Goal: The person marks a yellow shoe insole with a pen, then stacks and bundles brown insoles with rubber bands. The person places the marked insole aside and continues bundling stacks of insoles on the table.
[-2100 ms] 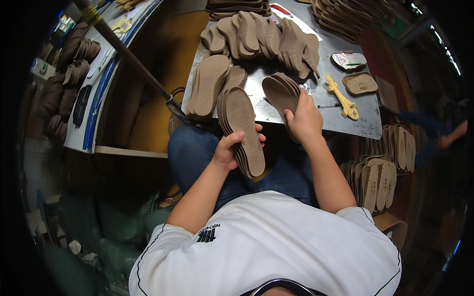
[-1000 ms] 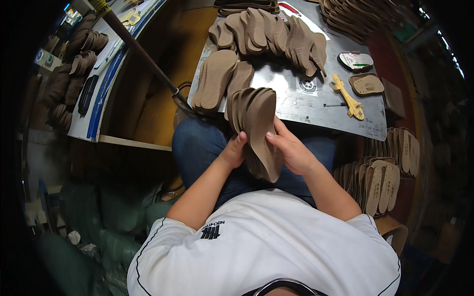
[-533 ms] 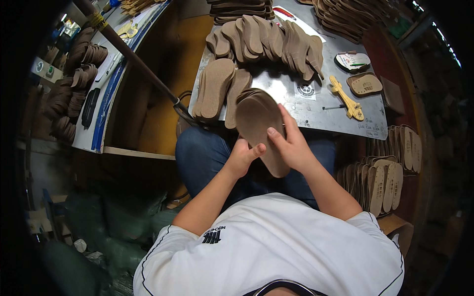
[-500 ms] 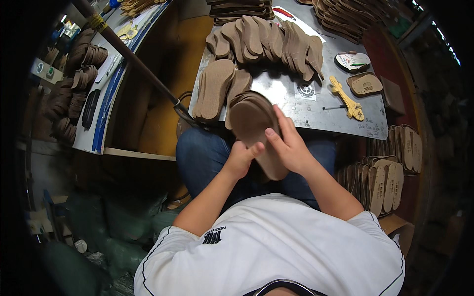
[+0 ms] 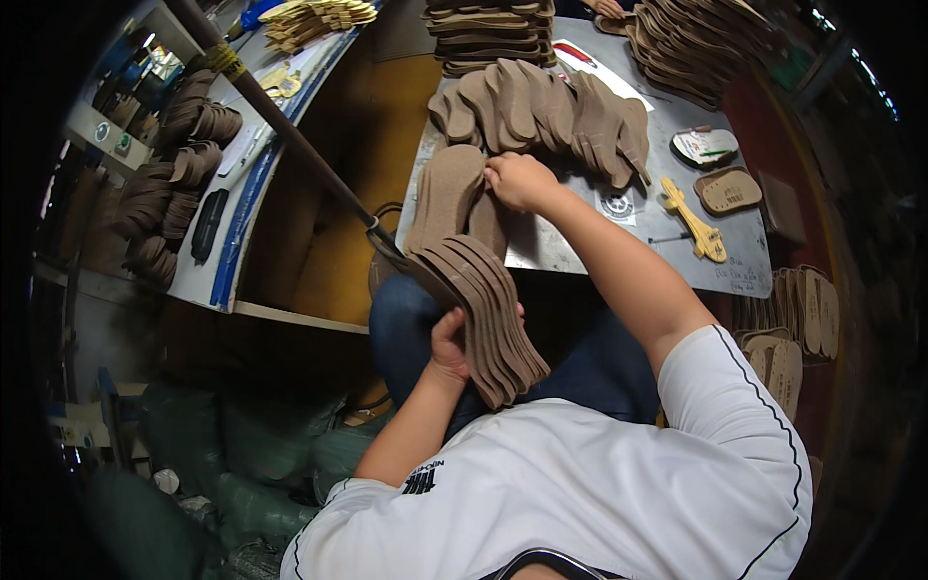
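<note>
Brown shoe insoles are in and around my hands. My left hand (image 5: 449,346) is closed round a fanned stack of insoles (image 5: 483,314), held over my lap at the table's near edge. Its fingers are partly hidden behind the stack. My right hand (image 5: 523,182) reaches forward over the table, fingers bent and pinched at the upper end of a darker insole (image 5: 489,224). Left of that hand lies a pile of insoles (image 5: 446,193). Just beyond it, a long row of overlapping insoles (image 5: 541,106) crosses the table.
The metal table (image 5: 570,246) bears a yellow sole-shaped tool (image 5: 694,222) and single insoles (image 5: 727,191) at right. Taller stacks (image 5: 490,34) stand behind. A dark pole (image 5: 290,130) slants down at left before a side bench (image 5: 227,217). Another person's hand (image 5: 607,8) shows at the far edge.
Both hands were on the insole stack; my right hand has let go and moved forward to the table. My left hand keeps the stack, now turned to show its fanned edges, and slightly lower.
</note>
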`<state>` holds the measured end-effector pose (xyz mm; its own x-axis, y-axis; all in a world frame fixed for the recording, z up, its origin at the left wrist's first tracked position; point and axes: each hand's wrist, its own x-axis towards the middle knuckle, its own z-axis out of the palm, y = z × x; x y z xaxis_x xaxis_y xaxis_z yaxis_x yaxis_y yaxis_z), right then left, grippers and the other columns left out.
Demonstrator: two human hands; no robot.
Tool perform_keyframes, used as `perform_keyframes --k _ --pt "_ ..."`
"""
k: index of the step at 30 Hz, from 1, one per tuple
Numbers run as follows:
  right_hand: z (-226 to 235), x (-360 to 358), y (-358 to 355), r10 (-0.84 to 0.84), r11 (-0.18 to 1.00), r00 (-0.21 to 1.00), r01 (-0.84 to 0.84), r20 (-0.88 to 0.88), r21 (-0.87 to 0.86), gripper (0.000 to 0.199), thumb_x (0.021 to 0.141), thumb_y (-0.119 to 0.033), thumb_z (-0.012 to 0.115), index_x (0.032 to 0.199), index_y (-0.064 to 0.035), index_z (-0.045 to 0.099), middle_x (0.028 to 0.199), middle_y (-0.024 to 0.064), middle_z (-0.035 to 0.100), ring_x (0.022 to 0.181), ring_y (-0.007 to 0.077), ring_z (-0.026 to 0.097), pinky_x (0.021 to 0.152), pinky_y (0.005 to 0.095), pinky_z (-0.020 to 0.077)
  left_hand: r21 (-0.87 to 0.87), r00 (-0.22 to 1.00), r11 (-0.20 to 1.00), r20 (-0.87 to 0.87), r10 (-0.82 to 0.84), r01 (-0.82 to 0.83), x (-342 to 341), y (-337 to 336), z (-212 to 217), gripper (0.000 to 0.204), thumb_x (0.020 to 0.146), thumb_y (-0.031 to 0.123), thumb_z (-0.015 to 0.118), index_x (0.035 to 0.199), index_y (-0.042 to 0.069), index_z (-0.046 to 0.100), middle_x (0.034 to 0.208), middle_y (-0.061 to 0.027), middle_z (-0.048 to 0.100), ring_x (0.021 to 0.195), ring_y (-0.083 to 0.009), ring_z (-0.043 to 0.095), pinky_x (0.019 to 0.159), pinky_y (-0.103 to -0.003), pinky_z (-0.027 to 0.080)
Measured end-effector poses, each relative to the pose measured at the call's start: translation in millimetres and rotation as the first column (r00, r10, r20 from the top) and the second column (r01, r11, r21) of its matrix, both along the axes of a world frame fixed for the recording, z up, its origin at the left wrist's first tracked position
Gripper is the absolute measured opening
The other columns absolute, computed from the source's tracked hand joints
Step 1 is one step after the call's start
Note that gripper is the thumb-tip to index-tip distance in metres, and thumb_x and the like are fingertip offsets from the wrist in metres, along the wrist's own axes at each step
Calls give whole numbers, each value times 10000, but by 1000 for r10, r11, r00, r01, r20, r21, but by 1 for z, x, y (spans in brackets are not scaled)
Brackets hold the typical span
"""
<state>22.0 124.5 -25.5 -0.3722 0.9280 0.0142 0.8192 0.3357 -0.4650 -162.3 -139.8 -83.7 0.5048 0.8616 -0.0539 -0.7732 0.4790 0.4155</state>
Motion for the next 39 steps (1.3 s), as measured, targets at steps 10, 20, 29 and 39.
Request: perform_keyframes --k 10,20,29,39 --pt "-12 -27 0 -180 971 976 196 119 -136 583 1073 -297 506 1630 -168 625 1718 119 569 1567 446 494 1242 679 424 -63 998 996 -6 -63 63 8 6 -5 901 971 493 829 1627 -43 522 1492 -313 675 1379 -432 696 1214 -577 559" --pt "3 -32 -9 -326 922 944 329 51 -203 573 1065 -289 547 1610 -153 656 1702 97 582 1620 393 378 1241 775 288 -56 999 998 -28 -34 32 6 4 -4 870 977 483 828 1608 -43 544 1478 -311 686 1363 -431 705 1195 -589 570" --pt "-38 22 -32 -430 890 748 446 -505 -97 505 1009 -249 623 1470 -107 772 1614 89 634 1510 349 487 1270 591 351 -85 999 996 -45 -20 16 8 8 -8 868 979 519 814 1611 -17 556 1482 -317 685 1352 -444 709 1194 -587 572" --pt "-46 98 -141 -471 870 865 488 -172 72 438 967 -125 663 1376 -59 806 1427 147 713 1368 399 598 1184 488 486 -51 997 996 12 -70 70 7 8 -9 867 985 480 822 1628 -25 532 1510 -304 668 1401 -451 678 1204 -604 562"
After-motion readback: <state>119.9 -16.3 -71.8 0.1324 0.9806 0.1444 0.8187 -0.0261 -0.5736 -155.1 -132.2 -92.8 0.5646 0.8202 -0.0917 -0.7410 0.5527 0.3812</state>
